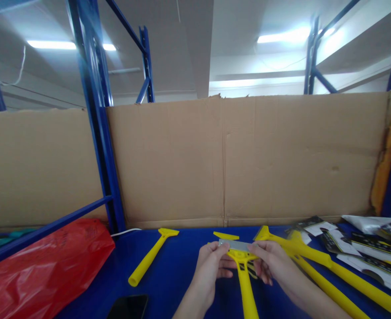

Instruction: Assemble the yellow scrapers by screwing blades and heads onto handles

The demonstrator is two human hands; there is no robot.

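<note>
Between my two hands is a yellow scraper (246, 290), its handle pointing down toward me. A flat grey metal blade (238, 245) lies across its wide head. My left hand (207, 266) pinches the blade's left end, thumb on top. On the other side, my right hand (272, 262) grips the right end of the blade and head with thumb and fingers. Just beyond the blade is a thin yellow strip (226, 235), lying on the blue surface (178, 274). Part of the scraper head is hidden by my fingers.
A yellow scraper (147, 261) lies to the left, and more yellow scrapers (361, 281) lie at right. Black-and-white packages (374, 261) are piled far right. A red plastic bag (52, 270), a black phone (129, 306), a blue post (98, 133) and a cardboard wall (168, 164) surround the area.
</note>
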